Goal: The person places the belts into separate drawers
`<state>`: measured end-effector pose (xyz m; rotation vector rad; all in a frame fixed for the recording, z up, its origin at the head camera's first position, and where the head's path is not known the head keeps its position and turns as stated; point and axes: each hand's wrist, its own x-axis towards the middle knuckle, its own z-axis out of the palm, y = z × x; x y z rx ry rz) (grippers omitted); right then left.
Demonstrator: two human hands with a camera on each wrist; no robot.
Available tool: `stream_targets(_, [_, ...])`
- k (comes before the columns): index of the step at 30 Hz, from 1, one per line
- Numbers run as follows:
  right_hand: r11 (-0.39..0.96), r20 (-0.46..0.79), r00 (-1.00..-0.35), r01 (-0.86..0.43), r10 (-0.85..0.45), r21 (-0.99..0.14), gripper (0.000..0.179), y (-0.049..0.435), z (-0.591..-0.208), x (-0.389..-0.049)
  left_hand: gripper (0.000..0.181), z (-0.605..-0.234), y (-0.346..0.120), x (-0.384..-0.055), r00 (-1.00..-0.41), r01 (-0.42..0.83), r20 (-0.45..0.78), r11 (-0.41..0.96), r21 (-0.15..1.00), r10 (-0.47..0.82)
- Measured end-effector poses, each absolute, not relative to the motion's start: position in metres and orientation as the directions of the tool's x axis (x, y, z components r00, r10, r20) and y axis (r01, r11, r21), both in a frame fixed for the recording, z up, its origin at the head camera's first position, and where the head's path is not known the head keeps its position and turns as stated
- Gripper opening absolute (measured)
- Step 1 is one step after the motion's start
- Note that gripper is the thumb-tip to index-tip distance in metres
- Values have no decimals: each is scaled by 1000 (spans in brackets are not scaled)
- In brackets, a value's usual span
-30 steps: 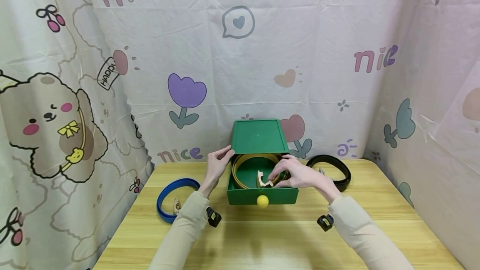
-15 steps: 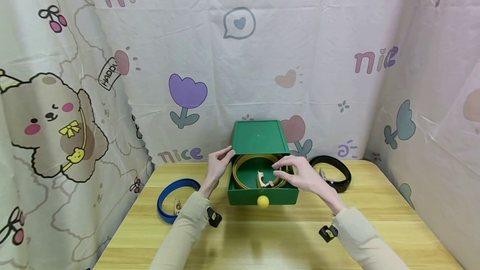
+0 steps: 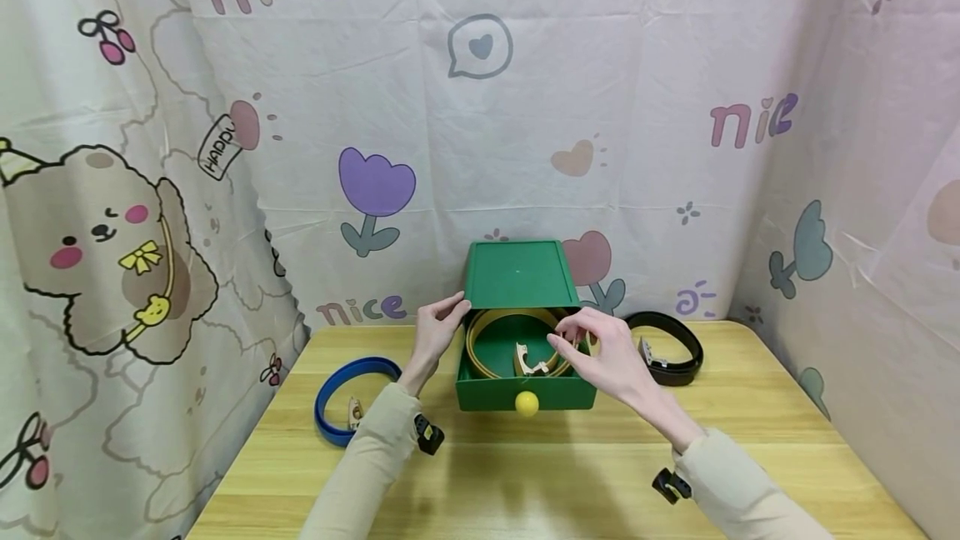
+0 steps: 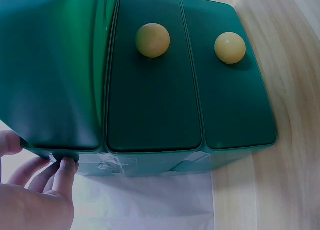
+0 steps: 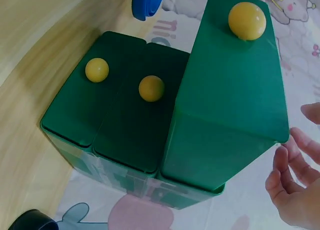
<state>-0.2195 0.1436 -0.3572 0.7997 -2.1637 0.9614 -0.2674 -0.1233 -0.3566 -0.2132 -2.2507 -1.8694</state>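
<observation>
A green drawer cabinet (image 3: 517,273) stands at the back of the table, its top drawer (image 3: 487,395) pulled out. Inside that drawer lies a coiled tan belt (image 3: 480,357) with a gold-coloured buckle (image 3: 529,361). My left hand (image 3: 433,340) rests its fingertips against the cabinet's left side, near the upper edge. At the drawer's right side is my right hand (image 3: 611,357), its fingers loosely bent close to the rim and nothing in them. The right wrist view also shows that right hand (image 5: 300,180) beside the drawer's wall, thumb apart from the fingers.
A coiled blue belt (image 3: 324,394) lies on the table (image 3: 360,473) left of the cabinet. Right of it is a coiled black belt (image 3: 682,369). Two lower drawers (image 4: 152,100) sit closed under the top one, each with a yellow knob. A printed curtain hangs behind.
My right hand has come away from the buckle in the drawer and moved right to the drawer's right rim. The belt stays in the drawer. My left hand has kept its place.
</observation>
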Motion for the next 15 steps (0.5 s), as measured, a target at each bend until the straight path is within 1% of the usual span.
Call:
stream_targets(8, [546, 807, -523, -776, -274, -317, 16, 139, -360, -211, 42, -358, -123, -268, -968, 246, 253, 185, 951, -10])
stream_targets(13, [490, 845, -450, -828, -291, -273, 20, 135, -364, -204, 42, -358, -124, -268, -967, 247, 253, 189, 950, -7])
stream_targets(15, [471, 850, -434, -841, -297, -265, 20, 133, -366, -201, 42, -358, -123, -268, -967, 250, 256, 189, 950, -7])
